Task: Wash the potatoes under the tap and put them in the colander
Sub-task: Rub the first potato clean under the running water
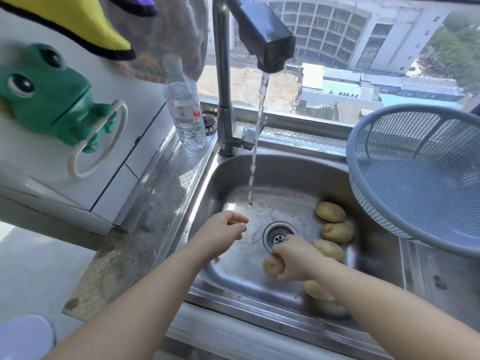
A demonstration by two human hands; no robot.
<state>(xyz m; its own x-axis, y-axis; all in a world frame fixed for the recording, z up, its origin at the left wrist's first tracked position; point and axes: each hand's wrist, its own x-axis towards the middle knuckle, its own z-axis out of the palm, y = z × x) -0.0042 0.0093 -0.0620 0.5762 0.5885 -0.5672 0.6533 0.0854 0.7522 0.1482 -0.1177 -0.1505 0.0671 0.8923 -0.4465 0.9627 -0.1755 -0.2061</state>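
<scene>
Water runs from the tap (267, 45) into the steel sink (228, 178). Several potatoes lie along the sink's right side, among them one at the back (330, 212), one below it (337, 232) and one near my wrist (329, 250). My right hand (294, 258) grips a potato (272, 266) low in the sink, just in front of the drain (279, 236). My left hand (223, 231) hovers left of the drain with loosely curled fingers and holds nothing. A blue-grey colander (363, 162) sits empty at the right of the sink, overhanging its edge.
A clear water bottle (185, 113) stands on the counter left of the tap's base. A green frog-shaped hook with a white ring (52, 100) hangs on the left wall. A window runs behind the sink. Wet steel counter (166, 183) lies to the sink's left.
</scene>
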